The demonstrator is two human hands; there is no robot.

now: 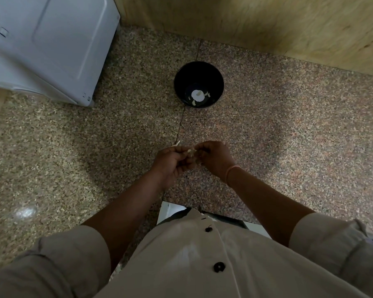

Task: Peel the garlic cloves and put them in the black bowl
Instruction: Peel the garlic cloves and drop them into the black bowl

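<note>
My left hand (170, 161) and right hand (214, 159) pinch one garlic clove (190, 151) together. The black bowl (181, 81) sits near the counter's (289, 136) far edge.

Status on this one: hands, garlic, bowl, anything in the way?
Both busy: left hand and right hand pinching one small pale garlic clove over speckled stone counter. Round black bowl beyond, pale pieces inside. Nothing between hands and bowl.
</note>
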